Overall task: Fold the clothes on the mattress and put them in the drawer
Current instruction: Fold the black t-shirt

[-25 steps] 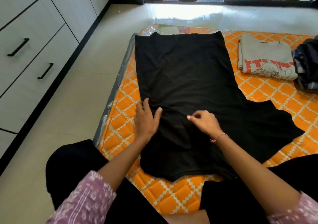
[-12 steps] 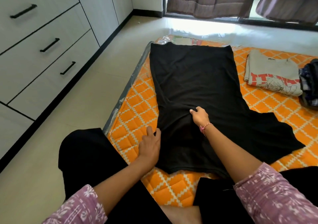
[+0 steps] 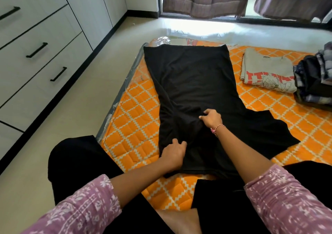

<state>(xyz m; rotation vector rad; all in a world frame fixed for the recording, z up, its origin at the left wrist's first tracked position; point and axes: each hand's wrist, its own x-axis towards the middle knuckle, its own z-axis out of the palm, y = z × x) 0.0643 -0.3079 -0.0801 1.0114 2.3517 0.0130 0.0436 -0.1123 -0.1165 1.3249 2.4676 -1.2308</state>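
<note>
Black garment spread on orange mattress, long axis running from lower centre to upper centre. Right hand pinches cloth mid-frame; left hand grips near-left edge (nearer lower hem).

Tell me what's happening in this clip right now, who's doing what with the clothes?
A person sits at the edge of an orange quilted mattress, folding a black garment spread flat on it. The left hand grips its near left edge, and the right hand pinches the fabric at the middle. A folded grey printed T-shirt and a heap of dark clothes lie to the right. The white drawers on the left are closed.
</note>
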